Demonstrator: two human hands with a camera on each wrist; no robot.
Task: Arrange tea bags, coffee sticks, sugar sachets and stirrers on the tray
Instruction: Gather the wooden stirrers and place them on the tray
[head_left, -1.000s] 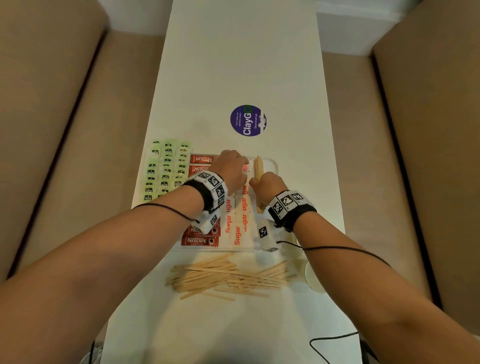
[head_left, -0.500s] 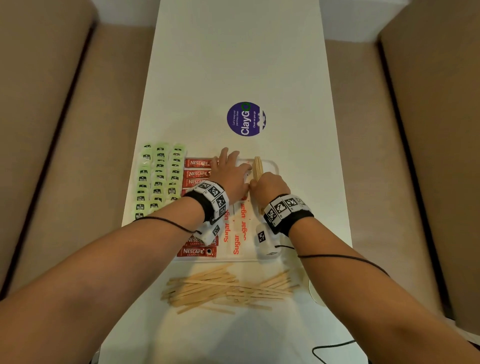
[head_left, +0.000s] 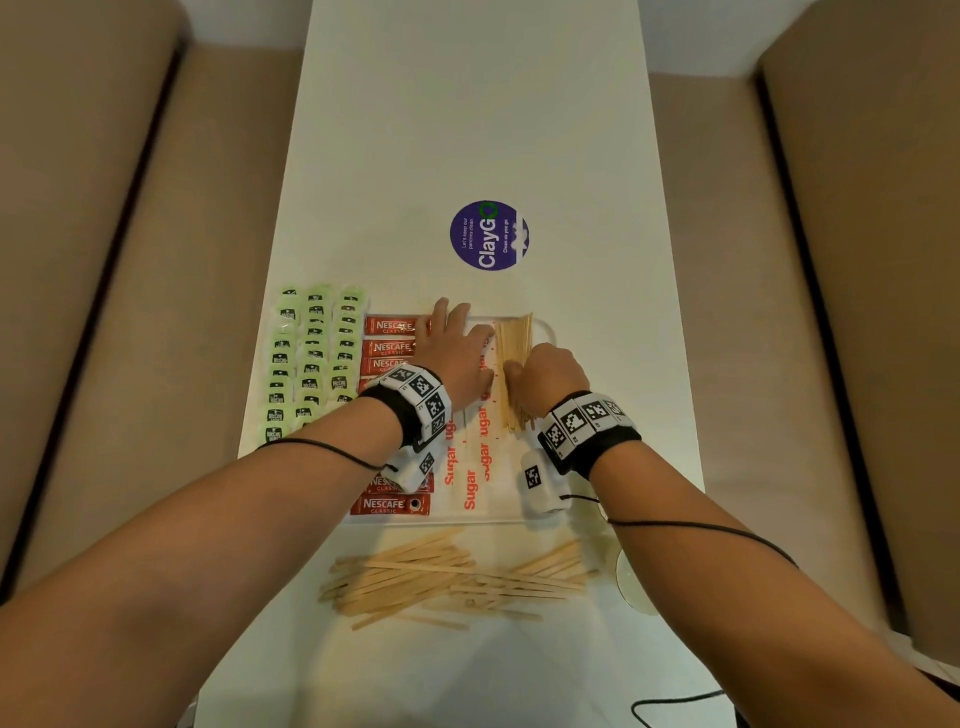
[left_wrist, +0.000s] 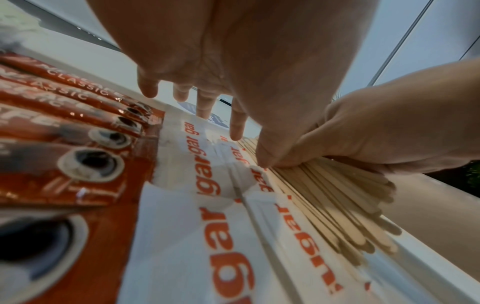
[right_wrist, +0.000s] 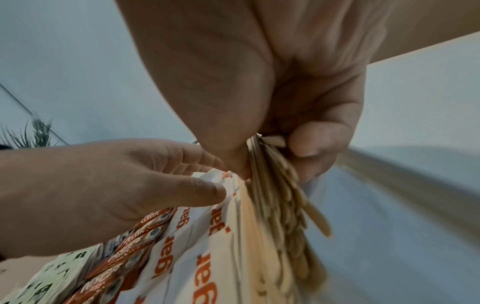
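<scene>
Two hands over tray (head_left: 546, 332); right hand (head_left: 545, 371) pinching bundle of stirrers (head_left: 514, 358) along tray's right edge, thumb and curled fingers clamped round it; left hand (head_left: 457, 348) flat, fingers straight, resting on sugar sachets (head_left: 470, 493) mid-tray; coffee sticks (head_left: 390, 504) in left part of tray; tea bags (head_left: 311, 358) at table's left edge; loose stirrers (head_left: 447, 577) heaped at near edge. Risk: bundle fanning on release, spilling onto sachets; flat hand possibly nudging sachet rows askew.
</scene>
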